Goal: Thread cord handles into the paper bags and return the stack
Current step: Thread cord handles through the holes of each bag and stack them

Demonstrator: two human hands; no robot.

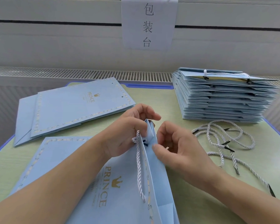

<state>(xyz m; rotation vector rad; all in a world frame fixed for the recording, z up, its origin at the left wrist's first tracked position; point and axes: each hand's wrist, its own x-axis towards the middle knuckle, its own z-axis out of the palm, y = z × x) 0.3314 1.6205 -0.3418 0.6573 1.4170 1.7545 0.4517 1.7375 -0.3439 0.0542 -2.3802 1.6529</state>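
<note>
Nearest, a flat blue paper bag (90,183) lies on the table (176,110), its top edge lifted between both hands. The left hand (128,131) pinches that edge beside the white cord (140,172) already fed through; the right hand (176,149) has its fingers curled at the paper, though whether it pinches anything I cannot tell. The paper looks light, stiff and easily creased; the cord is limp, best gripped at its dark tip. Farther right lie loose cords (225,139); beyond, unthreaded bags (68,107) and the finished stack (223,97).
</note>
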